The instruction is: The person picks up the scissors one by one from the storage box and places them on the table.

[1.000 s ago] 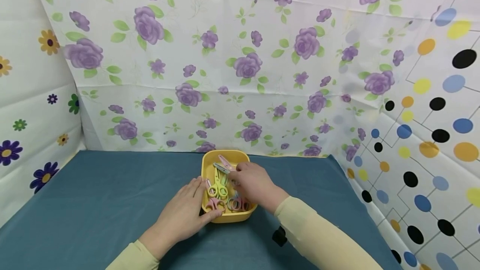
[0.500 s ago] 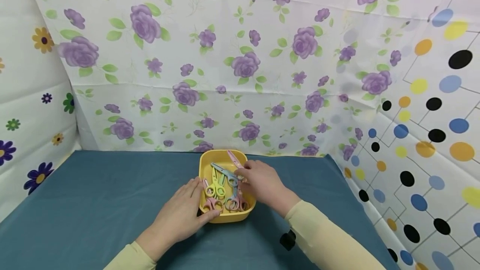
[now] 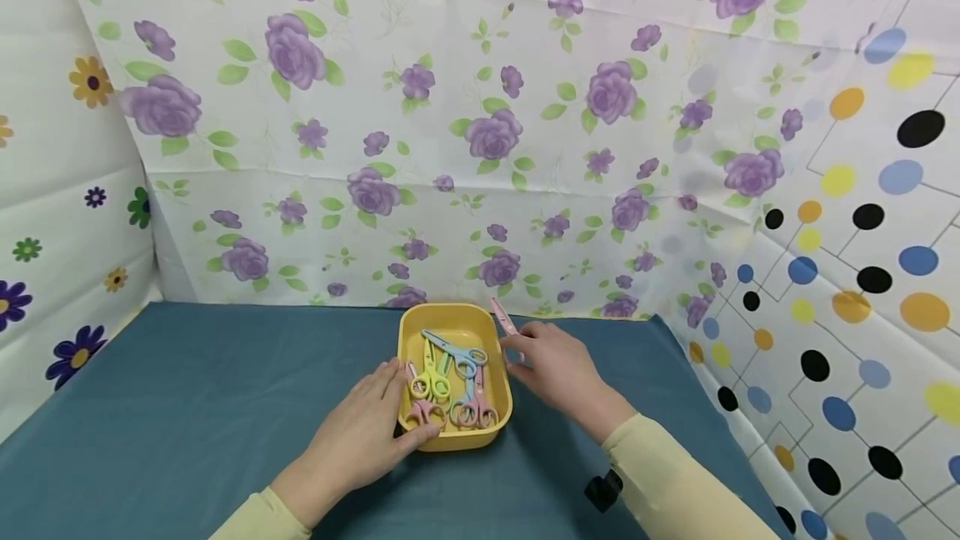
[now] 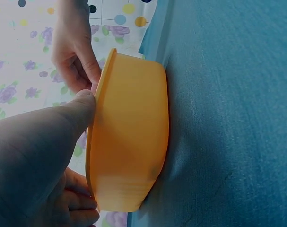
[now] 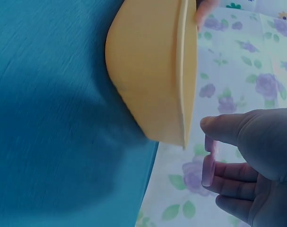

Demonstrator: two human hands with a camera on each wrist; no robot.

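Note:
My right hand (image 3: 558, 369) pinches pink scissors (image 3: 503, 317) between thumb and fingers, just beyond the right rim of a yellow plastic tray (image 3: 465, 442). The blade points up and away from me; in the right wrist view the pink handle (image 5: 208, 171) shows below the thumb. My left hand (image 3: 358, 423) rests against the tray's near left corner, fingers extended along the left side and thumb over the near rim. Inside lie several scissors: blue scissors (image 3: 450, 347) on top, yellow scissors (image 3: 430, 367) at left, and pink handles near the front.
A blue-green cloth (image 3: 225, 390) covers the table. Floral fabric (image 3: 487, 223) hangs behind the tray at the table's back edge, with a dotted fabric (image 3: 847, 340) at right and a flowered one (image 3: 67, 257) at left. A small black device (image 3: 603, 490) sits at my right wrist.
My right hand has lifted the pink scissors out of the tray and moved right, past the rim. The blue scissors beneath are now in full view. My left hand stays at the tray.

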